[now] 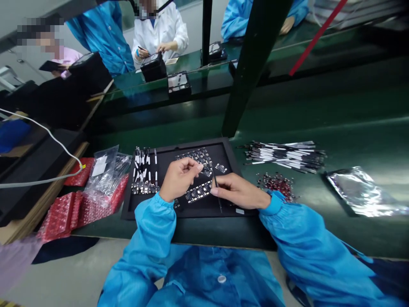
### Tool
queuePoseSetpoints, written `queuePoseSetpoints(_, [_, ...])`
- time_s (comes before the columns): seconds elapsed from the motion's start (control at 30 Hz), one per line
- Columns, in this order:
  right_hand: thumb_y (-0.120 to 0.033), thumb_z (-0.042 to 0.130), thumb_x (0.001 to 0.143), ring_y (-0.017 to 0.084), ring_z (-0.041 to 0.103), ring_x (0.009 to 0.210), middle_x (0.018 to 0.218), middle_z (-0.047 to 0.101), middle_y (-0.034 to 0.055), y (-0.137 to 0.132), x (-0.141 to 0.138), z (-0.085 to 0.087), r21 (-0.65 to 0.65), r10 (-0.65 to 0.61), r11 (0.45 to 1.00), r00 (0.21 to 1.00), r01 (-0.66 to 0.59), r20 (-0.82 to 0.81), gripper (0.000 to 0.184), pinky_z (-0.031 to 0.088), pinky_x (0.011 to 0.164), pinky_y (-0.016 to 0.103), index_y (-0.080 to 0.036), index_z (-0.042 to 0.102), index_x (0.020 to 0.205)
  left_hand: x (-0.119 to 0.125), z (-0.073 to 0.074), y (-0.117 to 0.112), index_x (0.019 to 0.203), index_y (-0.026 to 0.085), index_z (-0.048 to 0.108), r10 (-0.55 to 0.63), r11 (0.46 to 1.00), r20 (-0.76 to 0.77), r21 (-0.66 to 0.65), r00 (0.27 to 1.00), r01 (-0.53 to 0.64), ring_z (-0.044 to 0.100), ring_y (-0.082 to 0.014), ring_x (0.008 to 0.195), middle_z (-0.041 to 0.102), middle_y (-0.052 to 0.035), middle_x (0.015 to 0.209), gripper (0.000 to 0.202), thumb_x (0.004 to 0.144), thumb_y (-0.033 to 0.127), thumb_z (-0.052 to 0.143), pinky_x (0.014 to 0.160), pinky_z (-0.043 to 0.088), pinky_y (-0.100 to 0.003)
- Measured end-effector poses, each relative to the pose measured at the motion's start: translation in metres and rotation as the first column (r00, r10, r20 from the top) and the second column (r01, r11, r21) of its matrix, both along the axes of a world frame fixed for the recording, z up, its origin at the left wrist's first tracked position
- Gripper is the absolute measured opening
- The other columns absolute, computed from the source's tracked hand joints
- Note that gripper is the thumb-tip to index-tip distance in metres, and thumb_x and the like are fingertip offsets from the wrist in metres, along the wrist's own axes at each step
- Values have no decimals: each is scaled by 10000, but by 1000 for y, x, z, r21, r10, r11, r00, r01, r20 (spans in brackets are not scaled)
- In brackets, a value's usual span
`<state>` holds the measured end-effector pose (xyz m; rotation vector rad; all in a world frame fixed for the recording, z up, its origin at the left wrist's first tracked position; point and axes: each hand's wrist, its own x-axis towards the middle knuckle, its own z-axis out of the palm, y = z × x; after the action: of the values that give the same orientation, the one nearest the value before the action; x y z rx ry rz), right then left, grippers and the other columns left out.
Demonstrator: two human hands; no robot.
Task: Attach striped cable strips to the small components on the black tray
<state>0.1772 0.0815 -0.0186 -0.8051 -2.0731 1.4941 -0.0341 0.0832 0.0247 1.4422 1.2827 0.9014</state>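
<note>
Our right hand (239, 191) pinches slender dark tweezers (218, 200) over a black tray (194, 146), while our left hand (178, 179) curls closed above it, though we cannot tell if its fingertips (198, 167) hold anything. Many small dark circuit boards (198, 192), too many to count, lie in rows in the tray. On the green desk (367, 140) we see a bundle of thin black-and-white strips (284, 157), a heap of tiny red parts (277, 185), one crinkled foil bag (364, 192) and, to our left, red bubble wrap (60, 215).
</note>
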Motion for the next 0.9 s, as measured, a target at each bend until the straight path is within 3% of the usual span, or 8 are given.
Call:
queuePoseSetpoints(0.17, [-405,460,1008,94,326,550,580,344,-51,1,-3,1,145,-217,963,973,227,-78,440,264,553,267,-198,376,629,1,-3,-1,760,157,605,-44,998,14,-43,999,44,503,-62,459,585,26,620,337,859,467,694,448,366,-185])
queuePoseSetpoints(0.27, [-369,464,999,91,283,536,569,283,-58,0,-4,-1,179,-245,950,966,257,-88,445,239,542,272,-205,315,613,3,-4,-1,713,154,594,-55,998,2,-32,998,56,493,-63,461,567,28,592,381,861,493,688,458,365,-190])
queuePoseSetpoints(0.43, [-380,445,993,95,339,522,554,356,-54,2,-1,-5,111,-257,958,962,266,-90,409,263,524,260,-211,365,630,5,-5,0,713,154,592,-124,992,18,-25,992,124,491,-70,475,555,32,588,388,859,501,683,488,380,-204])
queuePoseSetpoints(0.57, [-358,442,992,93,306,529,570,306,-57,2,-2,-3,233,-279,928,957,290,-82,411,250,529,257,-215,311,629,11,-8,-1,702,169,560,-115,993,8,-16,993,115,460,-79,476,515,44,574,371,853,486,680,489,353,-220])
queuePoseSetpoints(0.67, [-268,458,956,95,312,522,568,314,-51,-4,-11,-1,433,-363,835,931,338,-27,364,227,545,279,-213,303,631,24,-14,-8,627,185,489,28,984,-176,177,984,4,428,-94,516,453,46,555,350,860,376,666,519,326,-240])
queuePoseSetpoints(0.77, [-204,492,901,102,338,518,564,377,-37,-11,-16,1,590,-480,707,877,390,-6,309,214,556,302,-208,356,623,28,-14,-13,616,183,484,214,897,-426,442,879,-4,472,-121,618,517,10,635,289,879,238,591,603,341,-271])
queuePoseSetpoints(0.83, [-202,512,892,100,336,501,537,361,-42,-12,-12,3,575,-554,666,831,476,-46,330,224,544,296,-207,355,602,20,-9,-10,617,182,513,224,899,-513,436,829,27,486,-126,618,543,7,631,287,882,255,598,617,343,-281])
queuePoseSetpoints(0.9, [-229,523,912,99,340,491,518,329,-50,-7,-3,6,471,-660,618,741,630,-125,371,247,530,279,-208,350,584,6,-1,1,600,182,547,148,957,-538,290,830,17,474,-119,556,531,24,558,329,853,355,669,581,334,-277])
